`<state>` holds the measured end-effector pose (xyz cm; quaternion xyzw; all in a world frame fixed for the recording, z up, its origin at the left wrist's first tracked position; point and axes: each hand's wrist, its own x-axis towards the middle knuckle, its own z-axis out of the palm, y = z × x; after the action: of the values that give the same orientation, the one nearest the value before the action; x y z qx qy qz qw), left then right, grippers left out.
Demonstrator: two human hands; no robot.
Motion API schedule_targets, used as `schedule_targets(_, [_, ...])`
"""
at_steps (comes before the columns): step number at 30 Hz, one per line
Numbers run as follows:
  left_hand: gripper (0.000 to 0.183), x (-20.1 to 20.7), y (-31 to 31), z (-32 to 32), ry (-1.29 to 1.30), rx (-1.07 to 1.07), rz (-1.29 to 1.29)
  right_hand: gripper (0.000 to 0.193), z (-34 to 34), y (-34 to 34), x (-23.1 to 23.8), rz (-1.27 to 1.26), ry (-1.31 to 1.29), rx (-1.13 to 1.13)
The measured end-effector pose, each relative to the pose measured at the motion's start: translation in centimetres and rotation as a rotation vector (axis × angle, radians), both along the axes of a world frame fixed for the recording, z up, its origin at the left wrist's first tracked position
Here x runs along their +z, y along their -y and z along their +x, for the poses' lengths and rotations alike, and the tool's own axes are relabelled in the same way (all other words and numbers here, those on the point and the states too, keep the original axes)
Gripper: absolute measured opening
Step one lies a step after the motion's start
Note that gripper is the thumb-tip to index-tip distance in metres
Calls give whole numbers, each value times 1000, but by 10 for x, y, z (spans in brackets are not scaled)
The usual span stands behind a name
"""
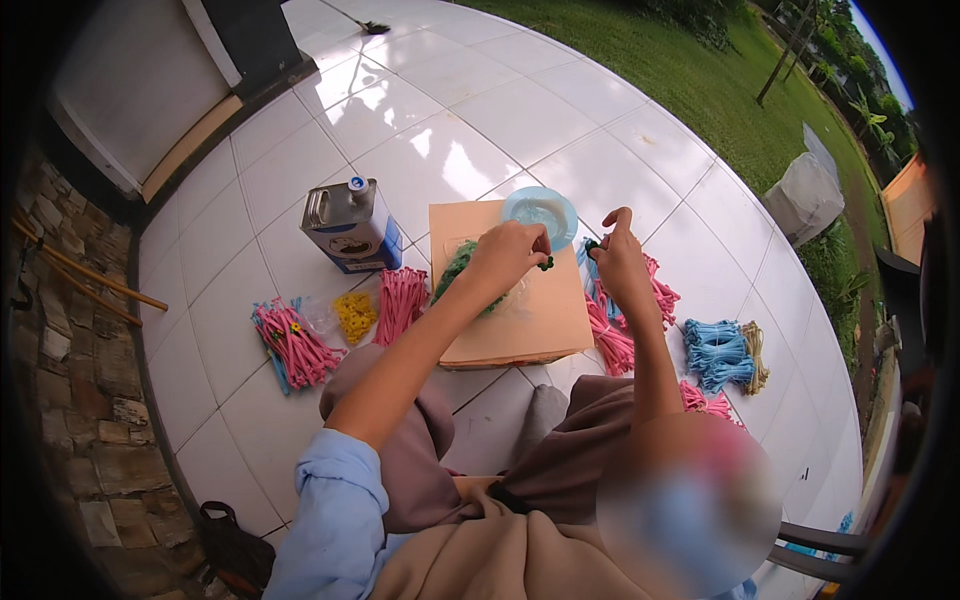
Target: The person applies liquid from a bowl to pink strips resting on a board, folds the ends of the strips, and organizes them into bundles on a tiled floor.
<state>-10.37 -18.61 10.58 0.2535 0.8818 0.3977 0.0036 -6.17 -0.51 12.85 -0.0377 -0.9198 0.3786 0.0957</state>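
Note:
My left hand (508, 260) reaches over a tan cardboard box (540, 325), its fingers pinched on a small dark green piece (546, 264), perhaps a plastic flower. To its right, my right hand (622, 265) is raised with the index finger bent. Its thumb and fingers close on another small dark green piece (592, 246). A light blue bowl (567, 206) sits at the box's far edge, between the hands. Partly under my left wrist lies a clear bag of green pieces (455, 270).
Left of the box stand a blue metal can (352, 235), a bag of yellow pieces (355, 318) and pink bundles (402, 305). More pink bundles (612, 340) and blue bundles (717, 355) lie on the right. Glossy white tiles meet grass (640, 75) beyond.

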Motion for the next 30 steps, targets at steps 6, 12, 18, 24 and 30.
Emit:
schedule_targets(6, [17,-24,-20,-18,26,-158,-713,40,-7,-8,-32,-18,211,173])
schedule_targets(12, [17,-39,11,-11,-105,-297,-720,38,-7,-3,-22,-199,262,185])
schedule_targets(18, [17,-20,4,-6,257,-125,-293,31,-12,-4,-24,-420,250,223])
schedule_targets(24, [25,0,-1,-2,488,-51,410,31,-18,-3,-22,-666,90,252])
schedule_targets(30, [25,9,-1,3,421,-55,577,34,-4,16,4,-380,-186,149])
